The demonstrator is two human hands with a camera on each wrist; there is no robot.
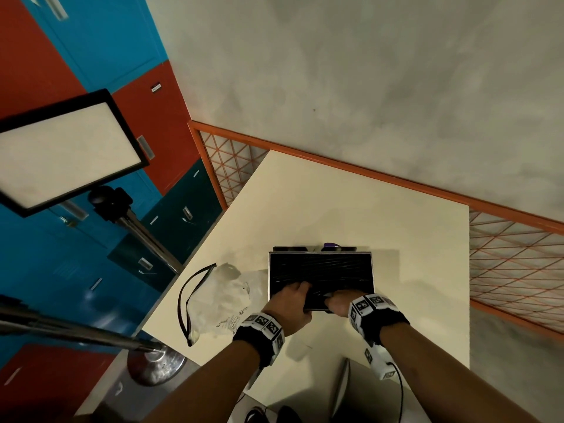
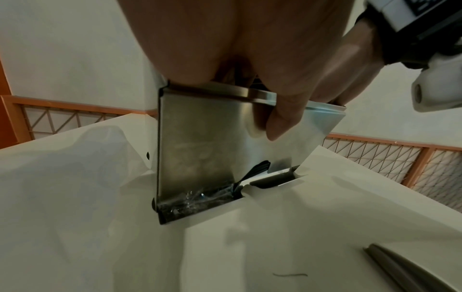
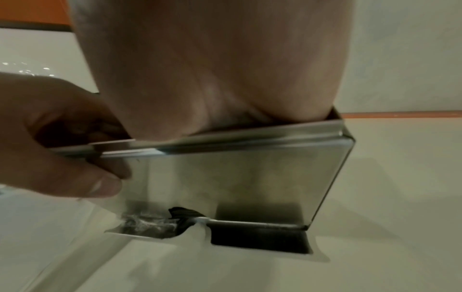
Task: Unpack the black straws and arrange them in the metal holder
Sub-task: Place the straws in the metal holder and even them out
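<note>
**Both hands in the straw holder, cream table by a grey wall**

Nearest: both forearms w/ black-and-white marker wristbands reach over the near edge of the cream tabletop [image 1: 335, 209]. Left hand [image 1: 290, 306] has its thumb down the steel front of the metal holder [image 1: 373, 270], fingers over the rim and inside; how tightly they close can't be told. Right hand [image 1: 337, 302] also dips fingers into the top opening, grip hidden. Holder stands upright on the table, filled w/ black straws [image 1: 320, 271] lying across; wrist views show more straw ends and crinkled clear wrap at the bottom slot. Just left of the holder: an emptied clear plastic bag [image 1: 219, 300] w/ black edging, lying flat. Beyond the table: orange-framed lattice railing [image 1: 366, 174], then mottled grey wall. Far left: red, blue and dark-green lockers [image 1: 100, 56], plus a lit panel lamp [image 1: 64, 154] on a chrome stand.
</note>
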